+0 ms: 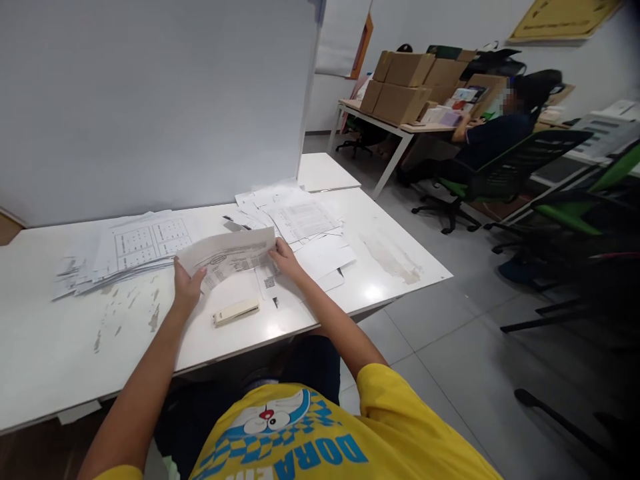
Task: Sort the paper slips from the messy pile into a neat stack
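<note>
A printed sheet of paper (233,257) is held up over the table, bowed slightly between my two hands. My left hand (187,287) grips its left edge, thumb on the near side. At its right edge my right hand (286,259) pinches the paper. Below the sheet lies a cream stapler (237,312) on the white table (210,350). Another sheet with a QR code (270,283) rests partly hidden under the held paper. To the left sits a spread stack of printed papers (145,243); to the right is a loose pile of papers (305,220).
A grey partition panel (160,100) stands behind the table. Worn patches (395,260) mark the tabletop at right. Beyond are a desk with cardboard boxes (400,87), a seated person (493,140) and several office chairs (525,167).
</note>
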The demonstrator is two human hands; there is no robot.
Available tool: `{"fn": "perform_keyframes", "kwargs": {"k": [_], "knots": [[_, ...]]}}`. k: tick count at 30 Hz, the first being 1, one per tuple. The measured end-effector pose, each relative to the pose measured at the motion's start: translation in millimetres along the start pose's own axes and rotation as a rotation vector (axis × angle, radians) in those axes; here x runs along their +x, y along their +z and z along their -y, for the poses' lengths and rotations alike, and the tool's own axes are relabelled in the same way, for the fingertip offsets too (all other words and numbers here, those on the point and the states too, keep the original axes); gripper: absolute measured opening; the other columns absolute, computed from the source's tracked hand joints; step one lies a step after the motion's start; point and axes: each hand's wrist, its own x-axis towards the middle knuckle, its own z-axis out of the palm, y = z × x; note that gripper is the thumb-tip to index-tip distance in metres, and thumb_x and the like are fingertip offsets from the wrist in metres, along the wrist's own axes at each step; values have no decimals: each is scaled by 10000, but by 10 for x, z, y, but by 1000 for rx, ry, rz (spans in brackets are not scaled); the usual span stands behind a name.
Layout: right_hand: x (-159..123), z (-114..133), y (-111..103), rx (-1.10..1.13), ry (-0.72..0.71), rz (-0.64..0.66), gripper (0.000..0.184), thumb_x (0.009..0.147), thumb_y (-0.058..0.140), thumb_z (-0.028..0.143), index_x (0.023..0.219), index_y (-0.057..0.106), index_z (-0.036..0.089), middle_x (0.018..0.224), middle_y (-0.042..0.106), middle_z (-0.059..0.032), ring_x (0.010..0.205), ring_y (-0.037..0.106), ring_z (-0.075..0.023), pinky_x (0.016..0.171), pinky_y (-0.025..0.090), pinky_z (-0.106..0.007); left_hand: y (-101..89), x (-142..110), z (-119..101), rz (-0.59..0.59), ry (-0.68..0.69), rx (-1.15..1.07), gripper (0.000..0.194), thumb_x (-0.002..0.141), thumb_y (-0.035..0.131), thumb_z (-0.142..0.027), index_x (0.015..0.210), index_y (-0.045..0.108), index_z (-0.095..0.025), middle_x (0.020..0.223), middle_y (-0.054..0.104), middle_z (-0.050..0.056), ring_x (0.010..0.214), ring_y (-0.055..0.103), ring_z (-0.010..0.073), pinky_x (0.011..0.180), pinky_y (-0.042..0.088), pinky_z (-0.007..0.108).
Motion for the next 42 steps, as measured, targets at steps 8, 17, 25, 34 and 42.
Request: {"fn": "perform_keyframes", "kwargs": {"k": [8, 17, 25, 34, 42], "knots": [[-94, 96, -50, -167, 27, 4, 163, 827, 513, 369, 943, 536, 256, 847, 602, -6, 841, 536, -222, 823, 455, -376, 56, -9, 45, 5, -16, 9, 576, 790, 654, -595, 1208, 468, -245, 1232, 591, 125, 1166, 586, 271, 1048, 459, 463], [-624, 295, -736, 99, 279, -158, 361, 691, 601, 279, 1037, 670, 201, 872, 736, -22, 867, 662, -227, 850, 516, -366, 53, -64, -214, 78, 96, 73, 316, 862, 617, -496, 938, 444, -242, 820, 563, -5, 670, 585, 133, 705, 510, 319], [-1564, 516, -1474, 139, 537, -120, 371, 645, 741, 309, 994, 713, 186, 899, 769, -58, 837, 709, -249, 806, 541, -374, 211, -178, -550, 604, 120, 298, 263, 881, 516, -455, 867, 610, -210, 866, 647, 50, 863, 602, 203, 867, 491, 373], [-1751, 345, -1396, 139, 570, -69, 409, 642, 759, 335, 1026, 713, 203, 911, 779, -52, 880, 717, -259, 782, 559, -368, 412, -259, -518, 956, -88, 341, 373, 770, 636, -573, 916, 716, -239, 1060, 671, 98, 1019, 634, 287, 901, 533, 407], [-1800, 371, -1343, 148, 558, -69, 363, 674, 737, 315, 1016, 719, 194, 985, 772, -64, 905, 706, -242, 838, 536, -370, 356, -230, -581, 1015, -168, 366, 388, 766, 655, -623, 879, 752, -265, 1163, 678, 88, 1084, 628, 303, 944, 523, 410]]}}
